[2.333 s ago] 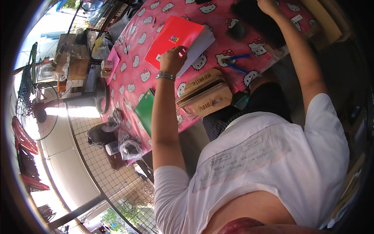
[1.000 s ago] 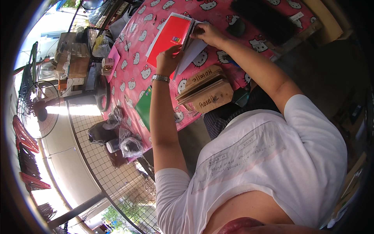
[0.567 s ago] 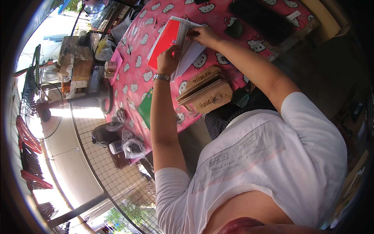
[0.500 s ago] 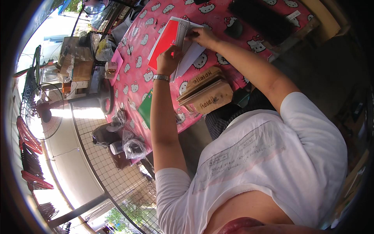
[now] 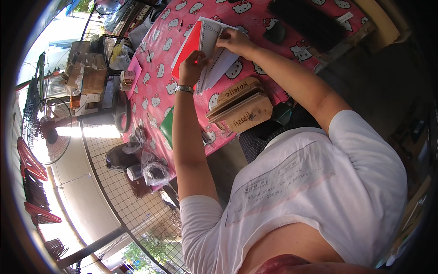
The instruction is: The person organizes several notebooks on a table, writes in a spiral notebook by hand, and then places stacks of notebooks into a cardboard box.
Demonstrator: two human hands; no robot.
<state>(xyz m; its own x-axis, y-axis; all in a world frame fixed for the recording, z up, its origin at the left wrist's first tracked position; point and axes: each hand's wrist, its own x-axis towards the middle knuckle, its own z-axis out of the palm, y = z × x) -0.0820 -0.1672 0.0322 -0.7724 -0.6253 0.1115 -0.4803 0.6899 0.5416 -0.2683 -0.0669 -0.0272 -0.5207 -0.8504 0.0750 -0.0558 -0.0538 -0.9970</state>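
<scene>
- Pinching the red notebook (image 5: 194, 40)'s sheets in my right hand (image 5: 233, 42); my left hand (image 5: 192, 68) curls at its lower side, grip unclear.
- It lies on the pink surface (image 5: 157, 86).
- I judge it light, floppy and slick; best held by the punched edge.
- A brown block (image 5: 251, 116) sits near; my left forearm (image 5: 193, 132) partly hides a green notebook (image 5: 167, 125).

Glaring daylight at left, deep shadow right, fisheye-bent edges.
</scene>
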